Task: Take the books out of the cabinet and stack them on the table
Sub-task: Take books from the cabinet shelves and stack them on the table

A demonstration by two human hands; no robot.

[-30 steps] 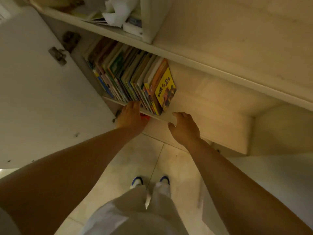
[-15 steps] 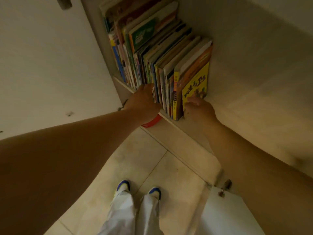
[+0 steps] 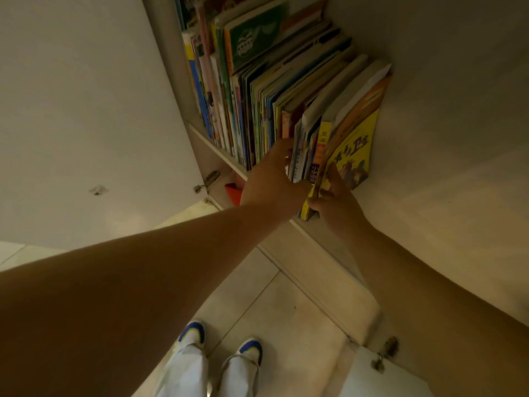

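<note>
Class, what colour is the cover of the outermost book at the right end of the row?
Yellow cover, seen in the head view.

Two bare hands, left (image 3: pixel 272 179) and right (image 3: pixel 333 196); two blue-toed white shoes (image 3: pixel 221 339); thin upright colourful picture books (image 3: pixel 257 110), too many to count

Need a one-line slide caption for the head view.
Both hands, left hand and right hand, clasp the rightmost bundle of upright books on the cabinet shelf.
</note>
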